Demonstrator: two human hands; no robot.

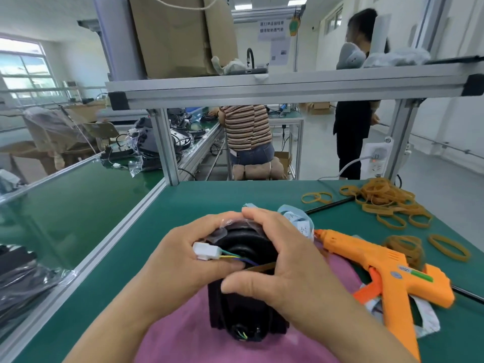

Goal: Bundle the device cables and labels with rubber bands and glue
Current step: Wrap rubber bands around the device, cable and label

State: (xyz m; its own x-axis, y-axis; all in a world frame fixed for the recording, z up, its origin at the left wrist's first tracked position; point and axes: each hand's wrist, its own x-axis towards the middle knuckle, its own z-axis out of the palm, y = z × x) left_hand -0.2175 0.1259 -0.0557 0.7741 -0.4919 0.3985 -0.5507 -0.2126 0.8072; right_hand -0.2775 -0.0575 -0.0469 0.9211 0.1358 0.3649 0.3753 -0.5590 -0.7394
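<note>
Pinching a white connector (pixel 205 251) between thumb and curled fingers, the left hand (pixel 180 263) presses its coloured wires (pixel 233 256) against the black device (pixel 243 310), which stands on a pink cloth (pixel 183 336). The right hand (pixel 290 273) curls its fingers over the device's top, a tan rubber band (pixel 262 268) showing beneath them. Labels (pixel 301 221) lie just beyond those fingertips, the glue gun (pixel 379 265) to their right, and loose bands (pixel 387 200) farther off.

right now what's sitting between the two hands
Head view: the black device, gripped between left hand and right hand, its white connector on the left side.
</note>
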